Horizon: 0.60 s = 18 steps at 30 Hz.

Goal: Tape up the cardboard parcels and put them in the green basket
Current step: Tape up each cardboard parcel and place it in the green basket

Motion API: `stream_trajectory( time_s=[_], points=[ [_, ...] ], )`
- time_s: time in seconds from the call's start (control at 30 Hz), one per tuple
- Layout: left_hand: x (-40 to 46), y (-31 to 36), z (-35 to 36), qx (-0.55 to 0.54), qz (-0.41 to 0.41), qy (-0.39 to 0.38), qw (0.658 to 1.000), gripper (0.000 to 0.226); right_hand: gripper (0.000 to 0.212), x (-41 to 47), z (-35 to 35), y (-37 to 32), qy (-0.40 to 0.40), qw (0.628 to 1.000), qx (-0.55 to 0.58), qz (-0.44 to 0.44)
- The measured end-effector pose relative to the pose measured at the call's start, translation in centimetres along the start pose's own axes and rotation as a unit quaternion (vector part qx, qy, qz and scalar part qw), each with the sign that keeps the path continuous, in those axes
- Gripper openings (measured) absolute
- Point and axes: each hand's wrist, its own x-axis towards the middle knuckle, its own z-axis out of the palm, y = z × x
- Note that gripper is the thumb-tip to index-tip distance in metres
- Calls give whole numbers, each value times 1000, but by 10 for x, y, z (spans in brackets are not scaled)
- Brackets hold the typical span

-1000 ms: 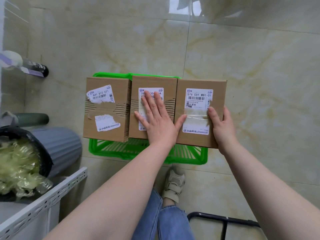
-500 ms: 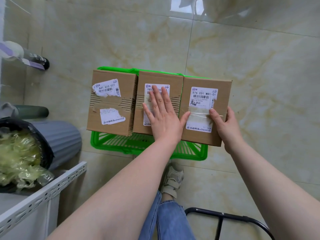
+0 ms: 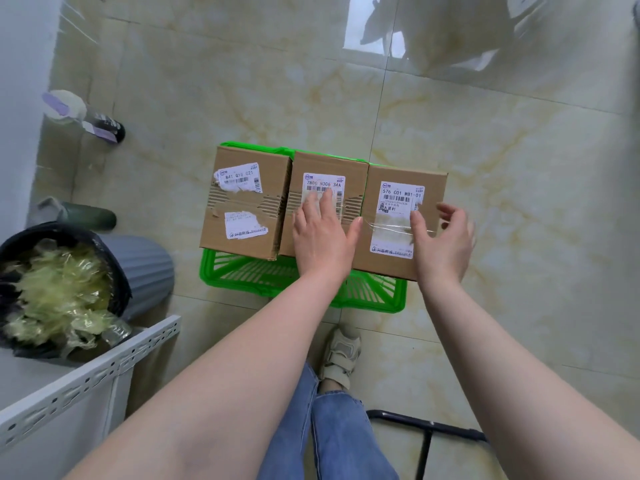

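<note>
Cardboard fills the middle of my view: three parcels sit side by side across the top of the green basket (image 3: 242, 278), which stands on the tiled floor. Taking that basket as my landmark, the left parcel (image 3: 242, 202) rests over its left end, the middle parcel (image 3: 325, 188) over its centre, and the right parcel (image 3: 398, 237) over its right end, overhanging the rim a little.

My left hand (image 3: 323, 237) lies flat on the middle parcel, fingers (image 3: 325, 202) straight and pointing away from me, thumb stretched across the seam to touch the right parcel. It grips nothing; it only presses. My right hand (image 3: 446, 244) is at the right parcel's outer edge, relaxed and spread, thumb on the label beside a strip of clear tape (image 3: 388, 227), the other fingers lifted off the cardboard and holding nothing.

That tape runs left to right, across the row, between my two thumbs. Each parcel's long axis runs away from me. I judge the right hand nearer for any last seating of the right parcel, which lies directly under and left of its fingers.
</note>
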Motion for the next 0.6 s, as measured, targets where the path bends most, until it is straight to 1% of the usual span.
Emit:
stream_trajectory(
  time_s=[0.03,0.1,0.17,0.23,0.3,0.37,0.47,0.6],
  points=[
    [-7,-2,-12,-47,-17,-8,999,61,30,-11,-2,-13,-32,999,35,-3],
    [-23,-9,-39,-163,-75,-35,983,43,11,-36,-5,-40,-140,983,117,21],
    [-45,-20,-68,-287,-146,-47,946,26,6,-65,-8,-65,-266,942,193,75],
    [-71,-33,-98,-400,-214,-37,891,15,11,-94,-15,-86,-353,900,228,117],
    [-105,-49,-129,-493,-265,-9,829,12,13,-125,-27,-106,-401,878,234,117],
    [-146,-67,-162,-553,-297,29,778,12,10,-160,-44,-126,-437,863,233,99],
    [-218,-97,-210,-618,-331,93,707,11,9,-220,-69,-155,-485,845,216,63],
    [-308,-136,-260,-677,-362,191,611,12,10,-311,-84,-188,-554,818,154,4]
  ],
)
